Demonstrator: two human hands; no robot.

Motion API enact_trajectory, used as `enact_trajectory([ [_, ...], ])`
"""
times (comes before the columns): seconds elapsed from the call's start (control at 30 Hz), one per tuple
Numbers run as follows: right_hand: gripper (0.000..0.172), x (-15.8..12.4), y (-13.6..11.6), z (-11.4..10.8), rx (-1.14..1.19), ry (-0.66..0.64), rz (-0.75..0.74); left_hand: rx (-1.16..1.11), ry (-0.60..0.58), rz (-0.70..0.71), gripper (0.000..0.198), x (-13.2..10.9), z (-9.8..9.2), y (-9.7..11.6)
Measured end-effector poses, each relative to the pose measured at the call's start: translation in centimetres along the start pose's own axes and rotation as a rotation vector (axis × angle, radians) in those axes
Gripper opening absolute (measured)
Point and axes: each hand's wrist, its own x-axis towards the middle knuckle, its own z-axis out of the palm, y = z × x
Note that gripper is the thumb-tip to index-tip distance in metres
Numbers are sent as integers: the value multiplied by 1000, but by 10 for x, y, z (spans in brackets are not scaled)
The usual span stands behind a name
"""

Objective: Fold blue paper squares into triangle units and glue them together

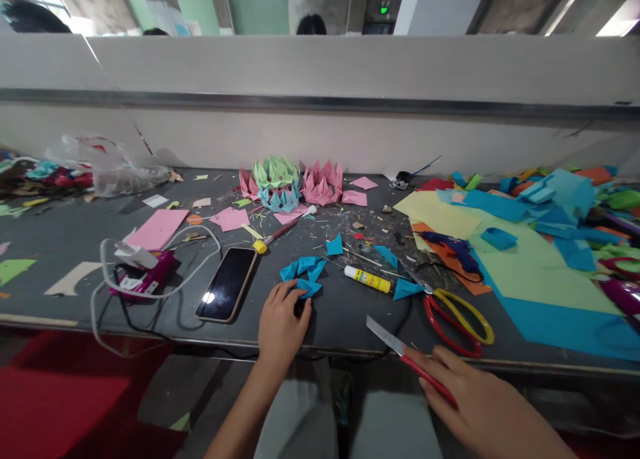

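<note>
Blue folded paper (303, 267) on the worktop (335, 322) looked half-assembled, touched by the left hand (283, 316), its grip unclear; the right hand (465, 392) clasped a knife (385, 335). Loose blue pieces (334, 244) lay unjoined; paper crowns (323, 184) behind looked finished.

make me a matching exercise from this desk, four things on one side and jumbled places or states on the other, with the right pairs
1. knife
2. phone
3. glue stick
4. scissors

A. yellow, with a white end
B. red and yellow handled
C. held in the right hand
D. flat, dark screen up

Pairs: 1-C, 2-D, 3-A, 4-B
</note>
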Motion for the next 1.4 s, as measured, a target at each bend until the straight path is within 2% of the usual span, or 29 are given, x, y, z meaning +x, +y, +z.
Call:
enact_trajectory([
  [0.17, 37, 21, -14, -6, 38, 11, -3, 0, 6, 5, 14, -1, 0, -1],
  [0.33, 37, 39, -29, 9, 27, 26, -50, 4, 13, -13, 13, -1, 0, 1],
  [0.5, 38, 15, -15, 27, 11, 28, -12, 0, 21, -2, 13, 0, -1, 1],
  [0.63, 37, -3, -2, 19, 160, 36, 28, -4, 46, 2, 13, -1, 0, 0],
  [0.73, 38, -5, -5, 8, 463, 35, 164, -6, 66, -4, 15, -2, 1, -1],
  [0.83, 46, -4, -22, 4, 955, 66, 483, 12, 103, -12, 22, -3, 2, -2],
  [0.9, 47, -1, -37, 5, 1300, 40, 693, 13, 155, -11, 25, -4, 2, -4],
  [0.97, 44, 3, -51, 5, 1597, 38, 743, -40, 227, 4, 22, -5, 0, -6],
  [1.07, 42, 11, -67, 7, 1924, 177, 736, -266, 280, 39, 14, -11, -5, -2],
  [1.13, 44, 16, -76, 7, 2033, 255, 758, -483, 210, 5, 17, -18, -8, 9],
  [1.33, 44, 17, -93, 13, 2104, 211, 760, -1056, -383, -281, 30, -38, -14, 73],
  [1.4, 45, 15, -95, 15, 2064, 241, 840, -1168, -495, -327, 30, -40, -14, 88],
])
